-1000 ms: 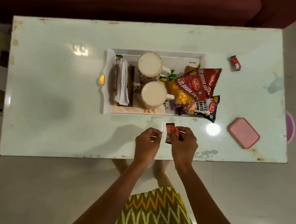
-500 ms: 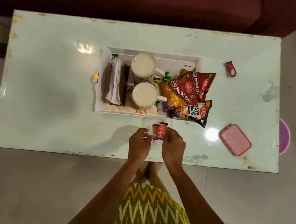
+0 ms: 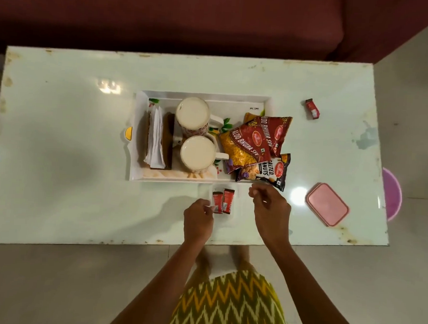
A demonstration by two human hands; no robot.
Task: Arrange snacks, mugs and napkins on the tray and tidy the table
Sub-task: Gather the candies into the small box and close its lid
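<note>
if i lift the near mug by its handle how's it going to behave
The near mug looks full almost to the rim, so it is probably heavy for its size and apt to slop if tilted. Its handle points at the snack packets, so fingers may nudge them. It looks ceramic: stiff, likely breakable.

table (image 3: 58, 152) | tray (image 3: 196, 181) | three red sachets (image 3: 222, 200) | pink lid (image 3: 327, 204)

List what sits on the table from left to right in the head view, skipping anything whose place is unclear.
Napkin stack → two white mugs → Aloo Bhujia Sev packets → lone red candy → pink lid.
</note>
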